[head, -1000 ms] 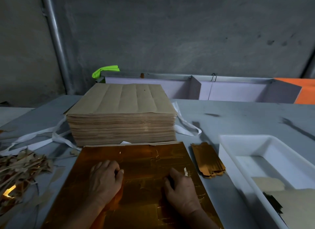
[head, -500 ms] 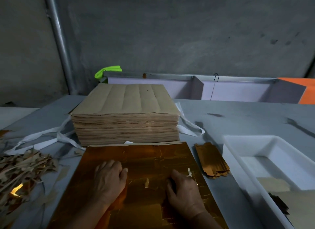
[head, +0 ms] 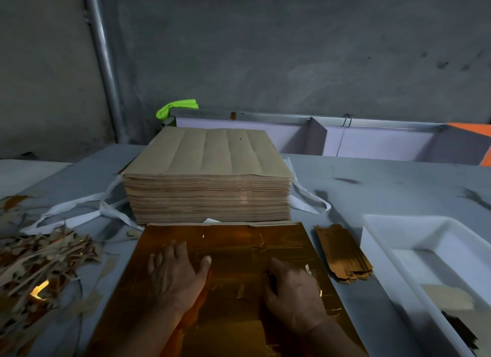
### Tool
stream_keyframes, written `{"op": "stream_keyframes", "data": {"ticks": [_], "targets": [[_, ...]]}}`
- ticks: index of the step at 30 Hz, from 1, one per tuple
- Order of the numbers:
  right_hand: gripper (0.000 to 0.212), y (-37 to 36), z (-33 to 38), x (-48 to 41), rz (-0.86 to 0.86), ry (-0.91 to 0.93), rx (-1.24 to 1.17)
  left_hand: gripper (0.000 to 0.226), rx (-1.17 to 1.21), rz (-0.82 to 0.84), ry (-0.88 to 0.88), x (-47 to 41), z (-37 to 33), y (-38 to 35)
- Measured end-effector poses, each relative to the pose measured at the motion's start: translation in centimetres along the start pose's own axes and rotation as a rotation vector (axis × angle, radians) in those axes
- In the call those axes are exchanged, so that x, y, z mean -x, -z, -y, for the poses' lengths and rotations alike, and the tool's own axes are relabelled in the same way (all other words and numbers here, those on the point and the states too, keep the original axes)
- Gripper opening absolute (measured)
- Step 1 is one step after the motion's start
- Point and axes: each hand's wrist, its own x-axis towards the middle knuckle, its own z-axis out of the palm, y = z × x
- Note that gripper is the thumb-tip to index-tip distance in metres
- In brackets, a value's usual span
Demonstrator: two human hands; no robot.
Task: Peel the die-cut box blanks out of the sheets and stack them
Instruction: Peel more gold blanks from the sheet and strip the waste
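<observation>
**A:** Item one, the work piece?

**B:** Gold foil sheet [head: 233, 247], flat on the grey table [head: 372, 194], just in front of the pile of brown-backed sheets [head: 207, 189]. Its near edge runs out of view below. Die-cut lines show faintly through the glare, and I can't count the blanks in it.

**A:** Hands?

**B:** Left hand [head: 175, 274]: palm down on the sheet, fingers straight and spread, holding nothing. Right hand [head: 295, 295]: knuckles up on the sheet's right half, thumb stretched toward the middle, fingers bent under so the tips are hidden. Whether it pinches a flap or only presses, I cannot tell.

**A:** Finished pieces?

**B:** Stack of gold blanks [head: 342, 253], on the table between the sheet and the white tray [head: 414, 239]. It sits just beside the sheet's right edge. Touching or not, I can't say. The count is unreadable.

**A:** The tray?

**B:** Cut off at the right and bottom. Inside is a tan card piece [head: 446, 295], with dark scraps [head: 457, 327] at the lower corner, too dim to name.

**A:** Left side?

**B:** Scrap heap [head: 39, 263] of brown and gold strips, partly out of view. White straps [head: 79, 207] lie on the table on either side of the pile.

**A:** Behind?

**B:** Green cloth [head: 178, 107] beyond the pile, mostly hidden. Metal pipe [head: 103, 64] running up the wall.
</observation>
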Motion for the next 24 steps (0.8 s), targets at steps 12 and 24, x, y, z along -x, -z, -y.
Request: {"op": "stream_keyframes", "data": {"ticks": [12, 24], "targets": [[0.045, -1.8, -0.3, -7.4, -0.119, -0.332, -0.007, 0.08, -0.081, 0.015, -0.021, 0.1, -0.1, 0.1], [0.026, -4.0, -0.7, -7.6, -0.191, -0.356, -0.018, 0.089, -0.041, 0.025, -0.009, 0.2, -0.2, 0.3]]}}
